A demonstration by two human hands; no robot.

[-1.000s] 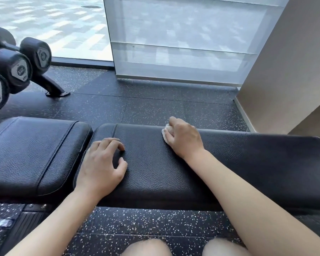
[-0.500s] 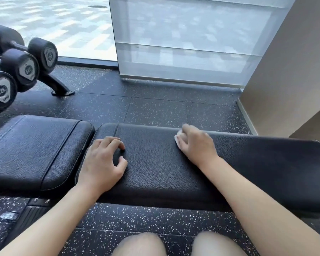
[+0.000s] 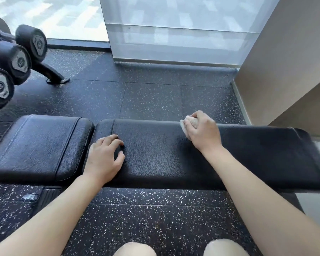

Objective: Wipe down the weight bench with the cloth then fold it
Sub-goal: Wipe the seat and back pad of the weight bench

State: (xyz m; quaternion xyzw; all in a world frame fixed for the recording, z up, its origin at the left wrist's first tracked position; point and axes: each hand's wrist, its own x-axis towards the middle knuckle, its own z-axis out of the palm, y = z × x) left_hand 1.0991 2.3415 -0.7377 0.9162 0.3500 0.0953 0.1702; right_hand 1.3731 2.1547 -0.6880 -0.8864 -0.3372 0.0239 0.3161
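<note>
Right hand [image 3: 201,131] is curled around a balled-up pale cloth [image 3: 189,123], gripping it and pressing it onto the bench [image 3: 155,156] at the far edge of the long pad, right of centre. Cloth is mostly hidden under the fingers; only a wad shows at the knuckles and a strip along the left side of the hand. It is bunched, not folded. Left hand [image 3: 103,156] holds nothing: palm down on the near-left part of the same long pad, just beside the gap to the short seat pad [image 3: 39,145]. Its fingers are loosely bent with tips touching the leather, thumb spread out to the right, also on the pad. The two hands are well apart, bare black leather between them. Both forearms come in from the bottom edge; two bare knees [image 3: 181,248] show at bottom centre, near side of the bench. Bench runs left to right across the view; right end looks motion-blurred. Floor [image 3: 155,100] is black speckled rubber tile. Dumbbells [image 3: 13,60] sit on a rack at far left, behind the bench. Frosted glass panel [image 3: 174,28] beyond the bench, beige wall [image 3: 284,61] to the right.
</note>
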